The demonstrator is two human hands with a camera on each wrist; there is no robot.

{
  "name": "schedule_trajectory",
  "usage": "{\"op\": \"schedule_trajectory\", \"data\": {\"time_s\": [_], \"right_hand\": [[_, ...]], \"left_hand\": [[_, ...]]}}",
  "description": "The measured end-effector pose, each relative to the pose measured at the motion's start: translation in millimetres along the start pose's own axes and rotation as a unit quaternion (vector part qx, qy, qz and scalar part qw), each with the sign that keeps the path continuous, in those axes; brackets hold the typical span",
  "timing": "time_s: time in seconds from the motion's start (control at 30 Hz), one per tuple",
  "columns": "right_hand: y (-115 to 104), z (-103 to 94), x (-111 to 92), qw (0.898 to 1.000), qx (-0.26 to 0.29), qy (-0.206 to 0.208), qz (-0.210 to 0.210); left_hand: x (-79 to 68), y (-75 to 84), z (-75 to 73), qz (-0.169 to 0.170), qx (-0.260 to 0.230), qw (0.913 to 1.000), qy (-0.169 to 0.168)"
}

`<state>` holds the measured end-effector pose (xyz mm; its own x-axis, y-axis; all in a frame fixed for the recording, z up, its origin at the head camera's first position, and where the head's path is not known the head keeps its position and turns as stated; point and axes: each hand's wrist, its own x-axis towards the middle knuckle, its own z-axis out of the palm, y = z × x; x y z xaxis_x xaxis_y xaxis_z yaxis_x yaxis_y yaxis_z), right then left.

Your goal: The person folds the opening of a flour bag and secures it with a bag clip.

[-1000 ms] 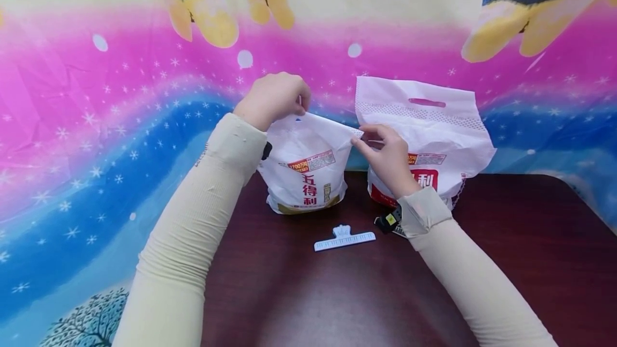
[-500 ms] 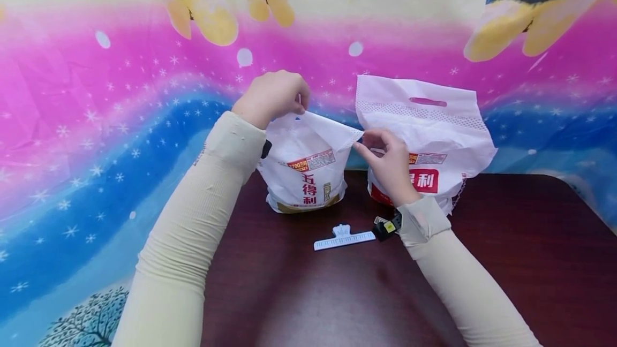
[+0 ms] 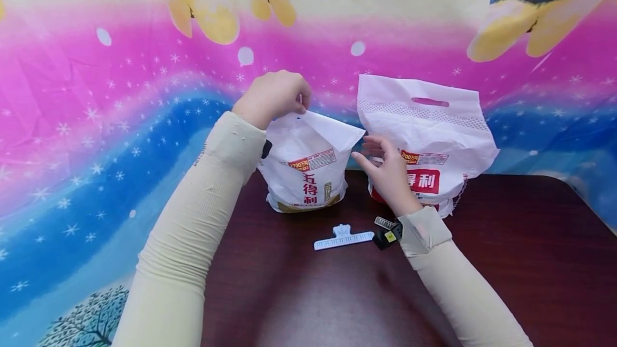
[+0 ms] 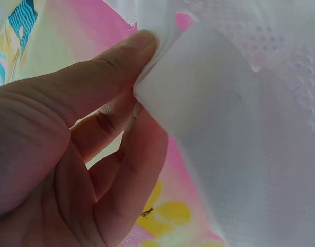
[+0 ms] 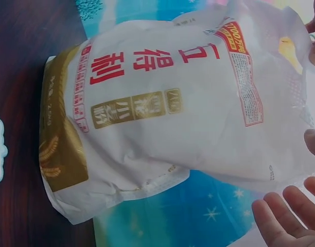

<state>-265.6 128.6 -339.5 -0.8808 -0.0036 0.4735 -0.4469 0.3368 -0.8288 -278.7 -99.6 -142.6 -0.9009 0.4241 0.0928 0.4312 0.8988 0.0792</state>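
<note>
Left hand (image 3: 277,96) pinching the top of a white bag (image 3: 308,162), right hand (image 3: 389,173) spread beside it.
The bag stands on the dark bench (image 3: 308,293), its top corner folded over; the left grip pinches its rim between thumb and fingers. The right grip is spread near that corner; whether it touches, I cannot tell. A pale blue clip (image 3: 343,240) lies in front.

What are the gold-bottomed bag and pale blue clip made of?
Gold-bottomed bag: thin, matte, probably nonwoven fabric, from its soft creases and the dotted texture near its top. Pale blue clip: likely hard, smooth plastic, from its even colour and crisp outline.
</note>
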Motion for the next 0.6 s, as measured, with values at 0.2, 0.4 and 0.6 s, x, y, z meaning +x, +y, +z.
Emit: {"op": "schedule_trajectory", "data": {"time_s": [0.2, 0.4, 0.6], "right_hand": [[5, 2.2, -7, 0.999, -0.015, -0.035, 0.007], [11, 6.7, -11, 0.997, -0.032, -0.068, 0.017], [14, 9.1, -15, 0.994, -0.046, -0.099, 0.026]], "left_hand": [[0.1, -0.9, 1.0, 0.0, 0.005, 1.0, 0.001], [-0.7, -1.3, 2.6, 0.001, 0.007, 0.9999, 0.008], [-1.6, 0.5, 2.3, 0.001, 0.011, 0.9999, 0.012]]}}
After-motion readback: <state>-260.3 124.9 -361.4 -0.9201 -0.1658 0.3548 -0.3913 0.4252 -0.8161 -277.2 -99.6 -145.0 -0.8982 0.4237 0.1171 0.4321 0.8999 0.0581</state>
